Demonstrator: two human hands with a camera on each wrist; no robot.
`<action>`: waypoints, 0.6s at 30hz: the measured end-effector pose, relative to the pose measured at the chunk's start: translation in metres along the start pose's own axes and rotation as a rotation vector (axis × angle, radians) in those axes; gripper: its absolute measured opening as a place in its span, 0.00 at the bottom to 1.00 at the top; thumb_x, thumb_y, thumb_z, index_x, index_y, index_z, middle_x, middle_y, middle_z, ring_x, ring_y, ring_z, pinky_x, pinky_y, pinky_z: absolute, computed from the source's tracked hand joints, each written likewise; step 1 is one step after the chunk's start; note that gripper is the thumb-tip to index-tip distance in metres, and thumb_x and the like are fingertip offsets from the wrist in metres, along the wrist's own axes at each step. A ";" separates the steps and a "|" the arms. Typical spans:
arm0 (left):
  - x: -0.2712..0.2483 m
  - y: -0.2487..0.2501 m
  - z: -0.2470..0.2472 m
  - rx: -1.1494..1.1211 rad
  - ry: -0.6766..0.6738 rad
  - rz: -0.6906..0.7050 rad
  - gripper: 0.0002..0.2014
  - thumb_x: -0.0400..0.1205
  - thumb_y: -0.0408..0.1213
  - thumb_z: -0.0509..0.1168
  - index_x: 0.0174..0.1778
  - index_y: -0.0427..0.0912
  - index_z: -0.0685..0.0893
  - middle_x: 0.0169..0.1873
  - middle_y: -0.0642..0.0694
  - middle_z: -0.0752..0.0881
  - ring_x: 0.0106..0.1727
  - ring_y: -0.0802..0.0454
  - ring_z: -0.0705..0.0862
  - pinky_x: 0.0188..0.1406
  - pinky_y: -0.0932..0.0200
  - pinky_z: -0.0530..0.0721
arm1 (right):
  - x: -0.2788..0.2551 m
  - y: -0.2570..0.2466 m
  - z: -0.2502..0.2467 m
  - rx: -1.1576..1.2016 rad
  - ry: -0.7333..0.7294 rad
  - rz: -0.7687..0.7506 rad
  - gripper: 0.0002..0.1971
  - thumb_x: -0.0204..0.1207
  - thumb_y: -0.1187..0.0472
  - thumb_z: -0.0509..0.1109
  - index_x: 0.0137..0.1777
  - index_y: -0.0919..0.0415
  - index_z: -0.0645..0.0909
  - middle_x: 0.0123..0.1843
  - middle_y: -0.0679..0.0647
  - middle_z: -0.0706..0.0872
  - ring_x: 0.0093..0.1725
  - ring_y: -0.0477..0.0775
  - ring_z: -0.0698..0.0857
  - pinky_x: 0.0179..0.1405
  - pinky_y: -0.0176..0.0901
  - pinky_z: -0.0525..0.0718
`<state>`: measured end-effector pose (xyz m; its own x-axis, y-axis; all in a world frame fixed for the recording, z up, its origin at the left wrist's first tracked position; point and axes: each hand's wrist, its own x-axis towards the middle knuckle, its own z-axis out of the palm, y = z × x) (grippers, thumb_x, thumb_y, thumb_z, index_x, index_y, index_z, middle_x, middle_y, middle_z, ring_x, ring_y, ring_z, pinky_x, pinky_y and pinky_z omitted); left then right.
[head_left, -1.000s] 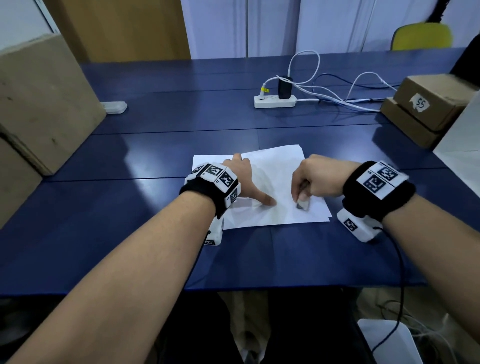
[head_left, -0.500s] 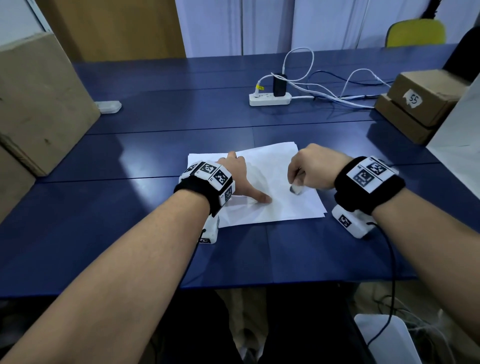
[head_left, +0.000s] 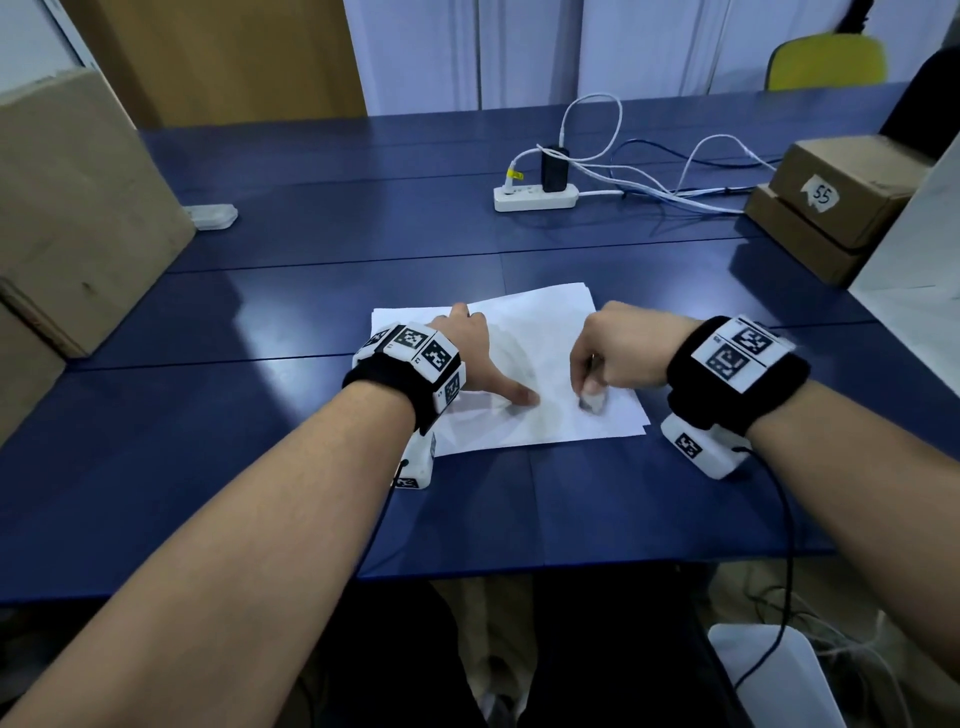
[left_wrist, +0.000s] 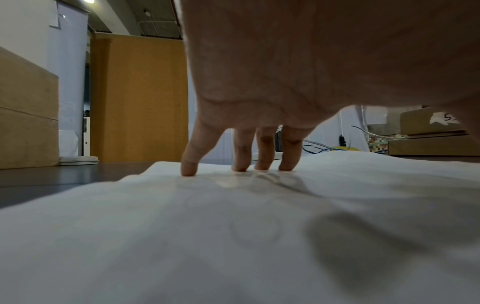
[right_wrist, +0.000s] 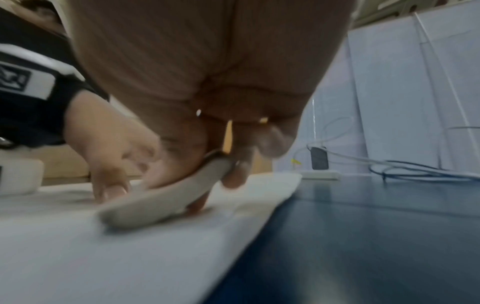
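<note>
right hand (head_left: 621, 348): loose fist over the right half of the paper (head_left: 540, 322), knuckles up, wrist just off the sheet's right edge.
right fingers (right_wrist: 235, 174): curled, with thumb and fingertips pinching the eraser (head_left: 592, 402). Firm grip.
eraser: small, whitish-grey, held tilted. The lower end touches the paper near its near-right corner and the upper end is hidden inside the hand. Blurred in both the head and right wrist views.
left hand (head_left: 475, 353): on the left half of the paper, palm raised off the sheet.
left fingers (left_wrist: 265, 152): straight and slightly spread, with four tips pressing down on the sheet. The thumb is stretched toward the right hand with its tip on the paper, near the eraser but apart from it. Holds nothing.
paper: white, and looks like more than one sheet, since the edges are offset at the far corner. It lies flat on the table (head_left: 234, 426) directly in front of the person. Lightly creased, with faint grey marks between the two hands.
table: dark blue, built of panels.
power strip (head_left: 535, 198): white, far middle of the table. A black charger (head_left: 554, 169) is plugged in, and white cables (head_left: 675, 195) run off to the right.
small boxes (head_left: 841, 192): two cardboard boxes stacked at far right. The top one has a label reading "55".
big box (head_left: 78, 208): cardboard, at the left edge of the table, well apart from the paper.
white object (head_left: 210, 215): small and flat, just beside the big box. Cannot tell what it is.
chair (head_left: 826, 62): yellow back, behind the far edge of the table.
</note>
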<state>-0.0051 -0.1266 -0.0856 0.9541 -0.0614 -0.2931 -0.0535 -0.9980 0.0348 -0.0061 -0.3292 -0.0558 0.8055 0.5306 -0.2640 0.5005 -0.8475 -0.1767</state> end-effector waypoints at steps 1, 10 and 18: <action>0.000 0.000 0.000 -0.001 -0.001 -0.001 0.61 0.54 0.81 0.70 0.75 0.40 0.70 0.69 0.45 0.71 0.67 0.42 0.78 0.63 0.43 0.80 | 0.003 0.003 0.000 -0.022 0.097 0.030 0.10 0.68 0.65 0.72 0.41 0.49 0.91 0.34 0.40 0.88 0.44 0.48 0.87 0.44 0.42 0.86; 0.000 0.000 0.000 -0.001 0.001 0.003 0.62 0.52 0.82 0.70 0.73 0.39 0.71 0.68 0.44 0.71 0.66 0.41 0.79 0.63 0.42 0.80 | 0.000 0.005 0.001 0.040 -0.031 -0.010 0.09 0.69 0.66 0.76 0.41 0.49 0.92 0.34 0.40 0.89 0.43 0.44 0.87 0.48 0.41 0.86; 0.002 -0.001 0.000 -0.007 0.001 0.005 0.61 0.52 0.82 0.70 0.71 0.40 0.72 0.67 0.44 0.72 0.65 0.42 0.79 0.61 0.43 0.81 | 0.003 0.008 -0.003 0.060 -0.059 -0.016 0.09 0.69 0.66 0.76 0.42 0.49 0.92 0.37 0.43 0.91 0.43 0.42 0.87 0.44 0.34 0.84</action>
<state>-0.0036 -0.1259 -0.0861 0.9542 -0.0667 -0.2918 -0.0566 -0.9975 0.0428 0.0015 -0.3344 -0.0556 0.7765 0.5452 -0.3159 0.4915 -0.8378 -0.2378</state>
